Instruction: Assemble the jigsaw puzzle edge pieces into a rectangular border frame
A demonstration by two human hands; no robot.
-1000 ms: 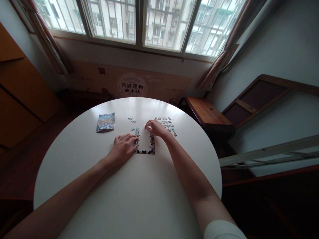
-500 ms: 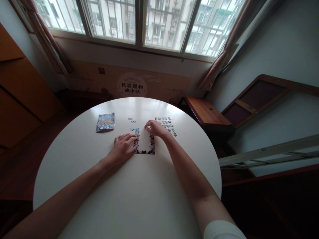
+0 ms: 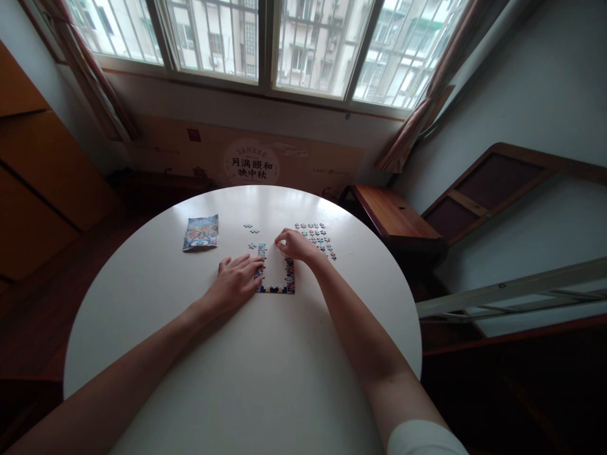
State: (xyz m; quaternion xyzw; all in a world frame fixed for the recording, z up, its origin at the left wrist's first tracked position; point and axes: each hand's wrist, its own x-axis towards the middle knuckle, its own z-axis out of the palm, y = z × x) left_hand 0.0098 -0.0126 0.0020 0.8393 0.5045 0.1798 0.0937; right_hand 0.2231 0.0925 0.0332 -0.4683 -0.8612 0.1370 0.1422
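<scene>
A partly built jigsaw frame (image 3: 276, 278) lies near the middle of the round white table (image 3: 246, 366). My left hand (image 3: 236, 278) rests flat with fingers stretched out against the frame's left side. My right hand (image 3: 294, 244) sits at the top of the frame's right side, fingers curled in a pinch over the strip; what they hold is too small to see. Several loose puzzle pieces (image 3: 317, 235) lie in rows just right of that hand. Two or three more pieces (image 3: 251, 229) lie beyond the frame.
A small printed picture card (image 3: 201, 232) lies at the table's far left. A wooden desk (image 3: 393, 218) stands right of the table under a curtain. A cardboard panel with printed characters (image 3: 251, 165) leans below the window. Wooden furniture fills the left side.
Hardly anything differs. My left hand's fingers have spread slightly on the frame's left side. My right hand stays in the same place.
</scene>
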